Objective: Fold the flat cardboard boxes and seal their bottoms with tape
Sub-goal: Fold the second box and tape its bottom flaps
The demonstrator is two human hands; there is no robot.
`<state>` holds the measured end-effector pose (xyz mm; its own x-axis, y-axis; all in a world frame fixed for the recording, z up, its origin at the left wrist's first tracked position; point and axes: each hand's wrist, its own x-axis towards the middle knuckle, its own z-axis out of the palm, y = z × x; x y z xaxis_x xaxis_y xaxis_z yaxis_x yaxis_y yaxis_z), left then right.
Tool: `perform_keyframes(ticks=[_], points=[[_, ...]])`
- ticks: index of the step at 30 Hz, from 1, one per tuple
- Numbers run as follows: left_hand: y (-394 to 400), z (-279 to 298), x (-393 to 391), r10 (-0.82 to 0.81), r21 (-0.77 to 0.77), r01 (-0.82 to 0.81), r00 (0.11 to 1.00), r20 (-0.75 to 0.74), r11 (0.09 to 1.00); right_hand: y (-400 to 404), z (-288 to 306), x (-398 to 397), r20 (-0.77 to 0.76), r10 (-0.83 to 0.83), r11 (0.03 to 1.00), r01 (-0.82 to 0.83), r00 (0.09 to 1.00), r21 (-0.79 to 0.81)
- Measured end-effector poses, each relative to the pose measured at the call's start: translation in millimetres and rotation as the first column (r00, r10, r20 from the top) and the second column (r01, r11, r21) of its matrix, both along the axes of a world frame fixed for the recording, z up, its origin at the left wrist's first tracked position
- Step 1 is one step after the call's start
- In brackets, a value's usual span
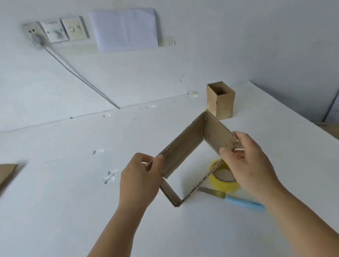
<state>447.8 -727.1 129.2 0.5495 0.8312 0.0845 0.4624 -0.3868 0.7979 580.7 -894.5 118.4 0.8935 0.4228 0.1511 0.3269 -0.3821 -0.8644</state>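
Step in hand: squaring the box. The left hand (139,182) and right hand (246,161) pinch opposite corners of the opened cardboard sleeve (190,145), fingers clamped, above the desk (66,206). Next: fold the bottom flaps, then reach the tape roll (224,177) beneath.

Two bare forearms reach into view from the bottom of the picture, uncovered from elbow to wrist, with no sleeve showing on either; the left hand (137,181) and right hand (247,164) are likewise bare, fingernails short and plain, wrists slender, the forearms smooth and unmarked
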Motion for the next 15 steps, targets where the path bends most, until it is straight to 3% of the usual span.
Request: perform_keyframes(ticks=[10,15], points=[[-8.4,-1.4,-19.7,0.144,-0.173,-0.113,0.972,0.184,0.979,2.4,1.1,-0.7,0.002,0.142,0.987,-0.141,0.99,-0.073],[-1.0,-1.9,-25.5,0.105,-0.273,-0.023,0.952,0.288,0.962,4.3,3.3,-3.0,0.02,0.186,0.977,-0.183,0.982,-0.112]])
